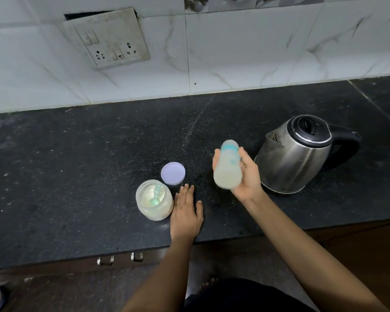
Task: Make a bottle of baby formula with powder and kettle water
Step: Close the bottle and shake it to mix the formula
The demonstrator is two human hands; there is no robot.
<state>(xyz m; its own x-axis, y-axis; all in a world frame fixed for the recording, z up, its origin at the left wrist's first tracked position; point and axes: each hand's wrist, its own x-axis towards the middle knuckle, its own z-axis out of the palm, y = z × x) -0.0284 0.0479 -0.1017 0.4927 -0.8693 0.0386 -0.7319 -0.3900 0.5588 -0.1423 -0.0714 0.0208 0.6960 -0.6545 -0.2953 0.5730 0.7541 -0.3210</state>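
Observation:
My right hand (245, 176) grips a baby bottle (227, 165) with a teal collar, held above the black counter (88, 154). The bottle is blurred and holds pale milky liquid. My left hand (186, 212) rests flat on the counter, fingers straight, right beside an open jar of formula powder (154, 203). A teal scoop (155, 195) lies inside the jar. The jar's lilac lid (173, 173) lies on the counter just behind the jar. A steel kettle (297, 156) with a black lid and handle stands to the right of the bottle.
A white tiled wall with a switch and socket panel (107, 39) rises behind the counter. Drawer handles (119, 258) show under the counter's front edge. A foot (208, 283) is on the floor below.

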